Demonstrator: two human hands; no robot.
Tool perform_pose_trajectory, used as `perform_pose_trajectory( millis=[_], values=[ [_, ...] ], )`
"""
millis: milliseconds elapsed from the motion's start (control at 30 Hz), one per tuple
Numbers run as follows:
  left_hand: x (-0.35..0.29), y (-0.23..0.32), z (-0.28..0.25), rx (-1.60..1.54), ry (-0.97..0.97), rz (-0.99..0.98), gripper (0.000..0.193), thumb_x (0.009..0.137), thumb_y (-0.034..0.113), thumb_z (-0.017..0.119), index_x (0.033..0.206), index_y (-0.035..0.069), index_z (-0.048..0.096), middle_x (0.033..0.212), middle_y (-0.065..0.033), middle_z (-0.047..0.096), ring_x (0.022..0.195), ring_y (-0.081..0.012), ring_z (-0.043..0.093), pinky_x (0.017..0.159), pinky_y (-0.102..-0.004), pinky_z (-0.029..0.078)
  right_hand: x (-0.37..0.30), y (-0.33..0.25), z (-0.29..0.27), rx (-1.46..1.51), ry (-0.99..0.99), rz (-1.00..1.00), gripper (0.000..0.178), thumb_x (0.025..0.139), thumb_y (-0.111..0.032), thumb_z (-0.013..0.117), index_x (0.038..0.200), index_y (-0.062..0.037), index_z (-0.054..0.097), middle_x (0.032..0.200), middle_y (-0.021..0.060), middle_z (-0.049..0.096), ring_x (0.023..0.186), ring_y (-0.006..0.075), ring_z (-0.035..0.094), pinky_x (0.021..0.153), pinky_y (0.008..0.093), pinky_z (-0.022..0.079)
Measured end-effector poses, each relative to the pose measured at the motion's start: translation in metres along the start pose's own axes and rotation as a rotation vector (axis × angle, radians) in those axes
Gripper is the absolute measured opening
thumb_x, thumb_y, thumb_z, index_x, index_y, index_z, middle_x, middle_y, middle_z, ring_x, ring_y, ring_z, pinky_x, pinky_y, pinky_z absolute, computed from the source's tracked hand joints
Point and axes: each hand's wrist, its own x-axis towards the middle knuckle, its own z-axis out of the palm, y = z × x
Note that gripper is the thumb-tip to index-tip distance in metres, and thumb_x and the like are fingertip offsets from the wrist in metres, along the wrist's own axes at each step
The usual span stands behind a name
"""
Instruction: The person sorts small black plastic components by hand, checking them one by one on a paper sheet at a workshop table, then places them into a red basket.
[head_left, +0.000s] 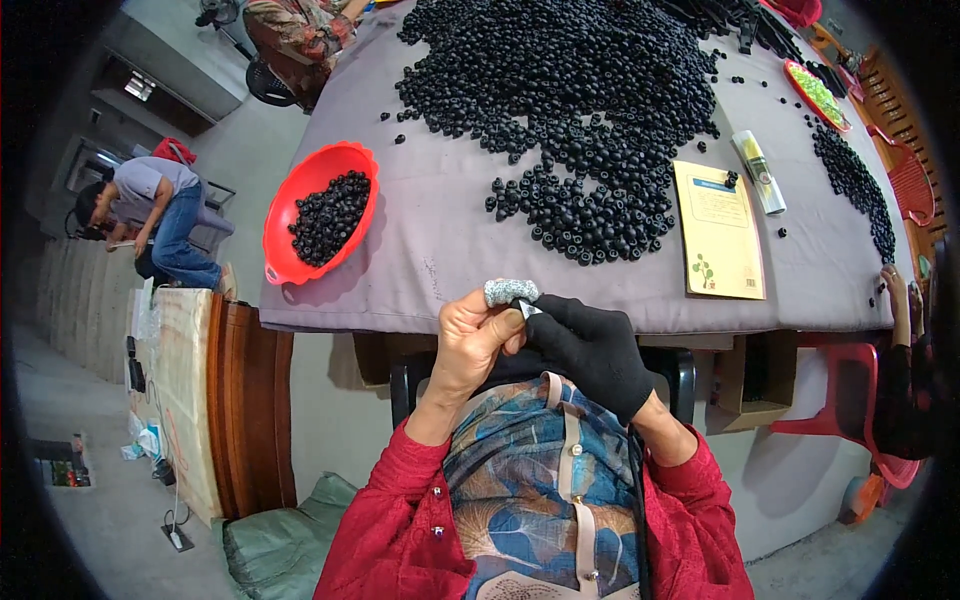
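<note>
My left hand [474,335] is bare except for a grey speckled knitted sleeve [511,291] on one finger. Its thumb and finger are pinched together, and a small black piece [518,304] shows at their tips. My right hand [592,345], in a black glove, meets it there with fingers closed. A small pale pointed bit [529,309], perhaps a blade tip, sticks out by the gloved thumb. Both hands are in front of the table's near edge, above my lap. Many small black ring-shaped parts [600,215] lie heaped on the grey tablecloth [440,240] beyond them.
At the left, a red scalloped bowl [277,235] holds black parts. A yellow booklet [722,250] and a white tube [762,180] lie right. Someone's hand [893,290] is by the black parts at the right edge. Another person [165,200] bends over farther left. A red stool [850,400] stands right.
</note>
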Motion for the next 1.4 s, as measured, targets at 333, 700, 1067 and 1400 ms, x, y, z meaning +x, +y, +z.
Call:
perform_pose_trajectory(
  millis=[333,700,1067,1400],
  values=[
    [0.000,-0.004,0.000,0.020,0.031,-0.014,0.018,0.082,0.000,0.054,0.099,-0.002,0.060,0.064,-0.0009,0.055,0.053,-0.0046,0.047,0.049,-0.0168,0.038,0.000,-0.003,0.000,0.000,-0.001,0.064,0.025,0.082,-0.018,0.058,0.102,-0.0031,0.059,0.081,0.0117,0.064,0.073,0.0122,0.062,0.065,0.0258,0.047],
    [0.003,-0.004,0.003,-0.187,0.019,-0.044,0.018,0.083,0.005,0.055,0.100,0.000,0.059,0.064,-0.0016,0.054,0.054,-0.0062,0.046,0.049,-0.0181,0.036,0.002,0.000,-0.001,0.033,-0.001,-0.028,0.024,0.082,-0.015,0.058,0.102,-0.0008,0.059,0.083,0.0093,0.064,0.074,0.0084,0.058,0.066,0.0237,0.047],
    [0.002,0.000,0.000,-0.249,-0.018,-0.066,0.018,0.084,0.006,0.053,0.101,0.001,0.059,0.065,-0.0017,0.054,0.054,-0.0063,0.046,0.049,-0.0183,0.035,0.000,-0.005,-0.004,0.070,-0.015,0.027,0.026,0.080,-0.013,0.060,0.103,-0.0010,0.059,0.084,0.0094,0.065,0.076,0.0094,0.059,0.068,0.0240,0.048],
    [0.001,0.000,0.002,-0.258,-0.022,-0.098,0.018,0.083,0.006,0.055,0.100,0.001,0.059,0.070,-0.0021,0.057,0.054,-0.0062,0.047,0.050,-0.0185,0.036,-0.001,-0.004,-0.003,0.043,-0.004,-0.001,0.025,0.079,-0.013,0.061,0.102,-0.0031,0.060,0.080,0.0094,0.065,0.072,0.0098,0.061,0.065,0.0239,0.048]
  ],
)
